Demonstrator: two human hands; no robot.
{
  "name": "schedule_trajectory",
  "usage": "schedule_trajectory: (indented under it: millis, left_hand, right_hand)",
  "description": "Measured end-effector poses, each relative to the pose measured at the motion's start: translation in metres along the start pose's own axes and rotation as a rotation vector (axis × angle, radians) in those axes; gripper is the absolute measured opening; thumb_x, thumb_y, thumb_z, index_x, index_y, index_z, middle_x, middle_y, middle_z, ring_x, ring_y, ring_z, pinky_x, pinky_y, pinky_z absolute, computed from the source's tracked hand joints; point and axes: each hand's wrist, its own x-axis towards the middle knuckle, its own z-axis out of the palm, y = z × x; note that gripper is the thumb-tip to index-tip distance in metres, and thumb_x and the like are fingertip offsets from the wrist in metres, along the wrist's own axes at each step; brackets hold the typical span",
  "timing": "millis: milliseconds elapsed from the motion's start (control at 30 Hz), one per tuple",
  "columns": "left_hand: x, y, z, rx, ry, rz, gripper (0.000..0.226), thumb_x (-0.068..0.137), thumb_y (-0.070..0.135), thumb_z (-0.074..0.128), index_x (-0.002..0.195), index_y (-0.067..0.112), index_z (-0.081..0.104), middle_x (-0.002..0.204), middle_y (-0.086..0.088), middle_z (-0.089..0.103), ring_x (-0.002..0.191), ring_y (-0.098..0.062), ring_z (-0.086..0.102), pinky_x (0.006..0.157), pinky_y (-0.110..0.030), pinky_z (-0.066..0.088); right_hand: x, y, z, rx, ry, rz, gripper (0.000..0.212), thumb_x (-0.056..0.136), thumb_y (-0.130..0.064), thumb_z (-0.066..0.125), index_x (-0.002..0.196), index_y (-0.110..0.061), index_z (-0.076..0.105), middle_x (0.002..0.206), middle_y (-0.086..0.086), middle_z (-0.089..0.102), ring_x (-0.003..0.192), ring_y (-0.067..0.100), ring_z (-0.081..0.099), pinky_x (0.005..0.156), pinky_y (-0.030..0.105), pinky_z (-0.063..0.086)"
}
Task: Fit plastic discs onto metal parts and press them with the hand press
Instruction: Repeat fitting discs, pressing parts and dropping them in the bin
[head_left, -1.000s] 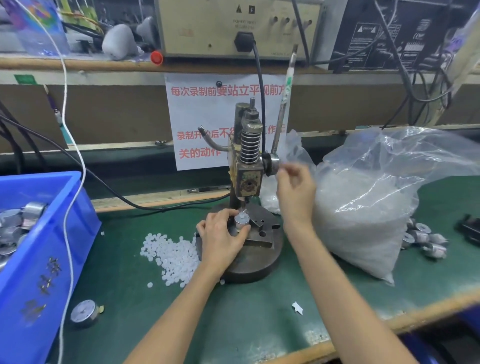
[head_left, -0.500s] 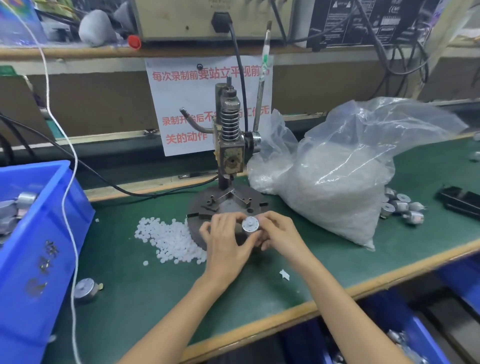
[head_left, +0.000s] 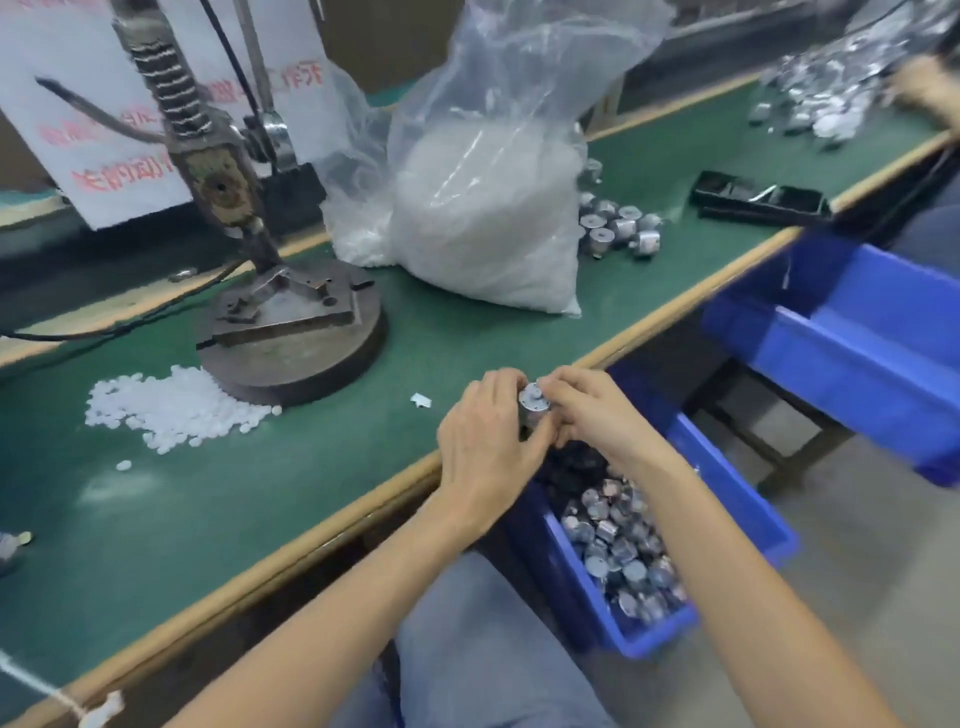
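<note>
Both hands hold one small metal part (head_left: 533, 402) with a white disc on its top, at the table's front edge. My left hand (head_left: 483, 441) grips it from the left and my right hand (head_left: 592, 415) pinches it from the right. Just below them, under the table edge, a blue bin (head_left: 727, 525) holds several metal parts. The hand press (head_left: 244, 218) stands at the back left on its round base (head_left: 311, 358), nothing on its fixture. A heap of loose white plastic discs (head_left: 166, 405) lies left of the base.
A large clear bag of white discs (head_left: 483, 208) stands right of the press, several metal parts (head_left: 618, 228) beside it. A black tray (head_left: 758, 200) lies farther right. Another blue bin (head_left: 852, 332) sits at the right. Another person's hand (head_left: 930, 93) works at far right.
The part left the press fixture. Both hands carried it toward me and to the right, from the press base to the table edge above the blue bin. My right hand came off the lever side.
</note>
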Motion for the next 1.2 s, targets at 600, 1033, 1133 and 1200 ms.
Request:
schedule_trajectory:
  millis: [600,1033,1133,1200]
  left_hand:
    - [-0.053,0.050,0.122,-0.015,-0.997,0.082,0.048,0.096,0.034,0.045,0.138,0.017,0.032,0.131,-0.006,0.043,0.114,-0.031,0.049,0.086,-0.038,0.039]
    - [-0.038,0.046,0.101,-0.116,-0.912,0.146,0.035,0.094,0.024,0.044,0.129,0.018,0.047,0.125,0.000,0.052,0.109,-0.025,0.053,0.088,-0.037,0.044]
    - [-0.025,0.042,0.077,-0.153,-0.824,0.168,0.034,0.094,0.024,0.045,0.128,0.020,0.047,0.122,0.002,0.052,0.106,-0.022,0.053,0.087,-0.036,0.044]
    - [-0.012,0.032,0.050,-0.187,-0.752,0.211,0.034,0.093,0.024,0.047,0.127,0.020,0.048,0.118,0.003,0.054,0.096,-0.013,0.052,0.082,-0.026,0.041]
  right_hand:
    - [-0.024,0.174,-0.118,-0.079,0.587,0.485,0.022,0.096,-0.016,0.046,0.106,-0.002,0.060,0.076,0.008,0.063,0.068,0.021,0.065,0.067,0.035,0.055]
    - [-0.015,0.151,-0.106,-0.315,0.639,0.277,0.018,0.091,-0.015,0.053,0.087,-0.009,0.069,0.071,-0.001,0.063,0.069,0.014,0.057,0.060,0.023,0.038]
    - [-0.008,0.106,-0.096,-0.276,0.539,0.122,0.015,0.089,-0.018,0.057,0.081,-0.013,0.069,0.065,-0.012,0.061,0.059,0.001,0.050,0.058,0.017,0.036]
    - [0.001,0.071,-0.085,-0.268,0.487,0.001,0.016,0.089,-0.020,0.059,0.076,-0.015,0.068,0.052,-0.017,0.055,0.050,-0.001,0.046,0.052,0.014,0.033]
